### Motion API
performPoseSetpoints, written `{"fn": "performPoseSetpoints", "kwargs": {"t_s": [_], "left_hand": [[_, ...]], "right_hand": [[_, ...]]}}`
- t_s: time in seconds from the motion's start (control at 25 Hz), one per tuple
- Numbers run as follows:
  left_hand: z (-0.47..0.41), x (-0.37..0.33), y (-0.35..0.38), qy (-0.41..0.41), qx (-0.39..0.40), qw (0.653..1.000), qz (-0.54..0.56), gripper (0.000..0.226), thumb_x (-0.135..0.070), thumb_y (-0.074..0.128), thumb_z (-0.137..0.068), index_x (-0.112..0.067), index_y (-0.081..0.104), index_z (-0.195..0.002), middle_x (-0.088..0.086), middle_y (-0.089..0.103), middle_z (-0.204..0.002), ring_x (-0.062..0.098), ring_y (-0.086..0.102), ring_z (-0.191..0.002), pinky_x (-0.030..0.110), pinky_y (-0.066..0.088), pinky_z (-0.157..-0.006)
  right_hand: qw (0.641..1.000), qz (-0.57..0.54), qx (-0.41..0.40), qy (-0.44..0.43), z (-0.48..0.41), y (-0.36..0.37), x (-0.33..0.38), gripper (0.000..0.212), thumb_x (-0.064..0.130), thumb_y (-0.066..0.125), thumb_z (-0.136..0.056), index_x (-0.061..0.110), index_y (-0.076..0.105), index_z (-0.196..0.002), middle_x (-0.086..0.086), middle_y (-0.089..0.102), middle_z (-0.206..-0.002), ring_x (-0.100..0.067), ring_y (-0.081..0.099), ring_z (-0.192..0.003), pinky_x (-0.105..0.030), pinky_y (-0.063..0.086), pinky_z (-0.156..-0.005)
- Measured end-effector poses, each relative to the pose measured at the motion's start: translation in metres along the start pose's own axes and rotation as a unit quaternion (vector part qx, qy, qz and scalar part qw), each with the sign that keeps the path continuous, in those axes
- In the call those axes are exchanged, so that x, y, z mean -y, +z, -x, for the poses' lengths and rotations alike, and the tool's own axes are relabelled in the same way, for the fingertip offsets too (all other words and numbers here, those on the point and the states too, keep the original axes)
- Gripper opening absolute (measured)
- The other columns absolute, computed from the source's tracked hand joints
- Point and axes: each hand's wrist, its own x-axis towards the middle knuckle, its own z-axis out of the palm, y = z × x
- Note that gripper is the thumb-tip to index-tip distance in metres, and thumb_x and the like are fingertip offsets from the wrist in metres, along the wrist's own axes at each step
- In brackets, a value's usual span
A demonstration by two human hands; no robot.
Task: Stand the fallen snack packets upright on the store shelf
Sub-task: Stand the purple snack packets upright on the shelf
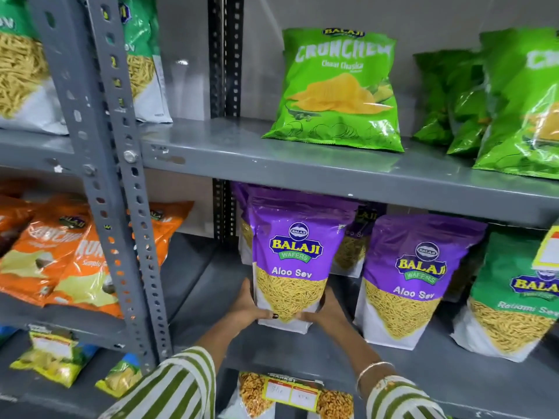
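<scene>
Standing upright on the lower shelf [193,285], the purple packet [292,261] is pressed between both palms at its base, the left hand [246,306] and right hand [328,309] each flat against a side with thumbs across the front. It looks light and crinkly, with a soft, slippery film and a loose filling that likely settles low, so gripping near the flat bottom seems steadiest. A second purple packet [414,279] stands just beside it, with a green packet [511,297] further right.
</scene>
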Motion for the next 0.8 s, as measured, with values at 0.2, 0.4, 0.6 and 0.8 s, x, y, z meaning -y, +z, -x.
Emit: {"fn": "performPoseSetpoints", "kwargs": {"t_s": [0.2,0.4,0.6,0.8], "left_hand": [[0.007,0.013,-0.011,-0.014,-0.004,1.000,-0.027,0.066,-0.006,0.081,-0.055,-0.013,0.049,-0.113,0.010,0.062,-0.121,0.028,0.058,-0.111,0.044,0.051,-0.097],[0.029,0.023,-0.057,-0.013,-0.011,0.999,-0.030,0.074,-0.011,0.085,-0.046,-0.021,0.046,-0.109,0.008,0.063,-0.119,0.023,0.058,-0.110,0.042,0.049,-0.099],[0.025,0.039,-0.068,-0.018,-0.017,0.999,-0.031,0.092,-0.035,0.079,-0.023,-0.017,0.047,-0.108,0.014,0.063,-0.121,0.028,0.059,-0.114,0.045,0.049,-0.099],[0.033,0.031,-0.067,-0.008,-0.023,0.999,-0.030,0.093,-0.033,0.076,-0.025,-0.013,0.049,-0.113,0.015,0.064,-0.121,0.028,0.060,-0.112,0.041,0.049,-0.098]], "right_hand": [[0.999,0.001,0.026,0.023,0.021,0.015,0.009,0.100,0.016,0.085,-0.046,0.008,0.040,-0.135,-0.010,0.053,-0.137,-0.019,0.049,-0.120,-0.025,0.036,-0.091],[0.994,-0.061,0.091,-0.025,0.049,0.052,0.036,0.113,0.042,0.093,-0.023,0.015,0.047,-0.122,-0.014,0.061,-0.124,-0.016,0.064,-0.107,-0.030,0.053,-0.089],[0.962,0.100,-0.178,-0.181,0.030,0.014,0.170,0.070,0.049,0.073,-0.067,0.003,0.053,-0.117,-0.021,0.066,-0.114,-0.029,0.066,-0.100,-0.038,0.052,-0.090],[0.872,0.441,0.017,-0.213,0.022,0.026,0.254,0.048,0.036,0.044,-0.094,0.016,0.044,-0.137,-0.009,0.034,-0.153,-0.028,0.030,-0.141,-0.037,0.024,-0.117]]}}
